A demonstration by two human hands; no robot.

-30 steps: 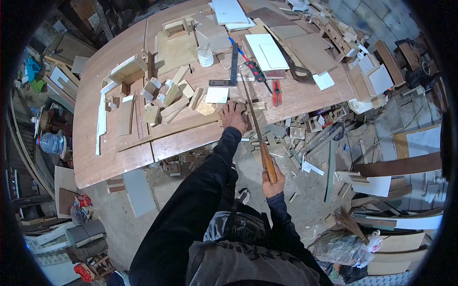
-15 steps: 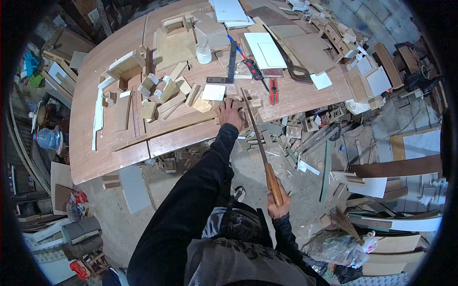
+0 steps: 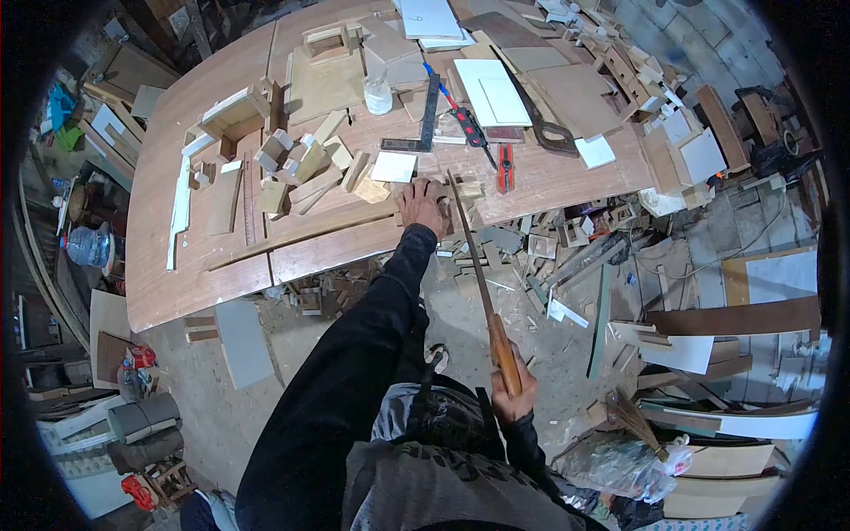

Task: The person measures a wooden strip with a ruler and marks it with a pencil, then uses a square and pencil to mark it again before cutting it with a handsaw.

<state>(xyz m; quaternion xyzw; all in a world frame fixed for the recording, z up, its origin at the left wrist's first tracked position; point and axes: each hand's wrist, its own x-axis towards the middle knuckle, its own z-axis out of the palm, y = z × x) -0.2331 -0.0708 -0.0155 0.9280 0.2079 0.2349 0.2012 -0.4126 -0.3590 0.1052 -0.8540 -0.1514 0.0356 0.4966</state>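
My right hand (image 3: 515,389) is wrapped round the wooden handle of a saw (image 3: 482,283), whose blade points up to the table edge. The blade's tip is close to the right side of my left hand (image 3: 421,209). That hand presses down on the end of a long wooden strip (image 3: 310,239) lying along the front of the table (image 3: 354,252). Just above my left fingers lie a white square piece (image 3: 394,167) and a black try square (image 3: 428,115). A red utility knife (image 3: 506,168) is to the right of the blade tip.
Wooden blocks (image 3: 312,162) and an open wooden box (image 3: 239,124) stand at the left of the table. A second handsaw (image 3: 553,137) lies at the right. Offcuts litter the floor below the edge; a broom (image 3: 633,420) and plastic bag (image 3: 620,465) are at lower right.
My right hand and the saw have shifted slightly left and down. The left hand stays on the strip, and the whole view has moved a little.
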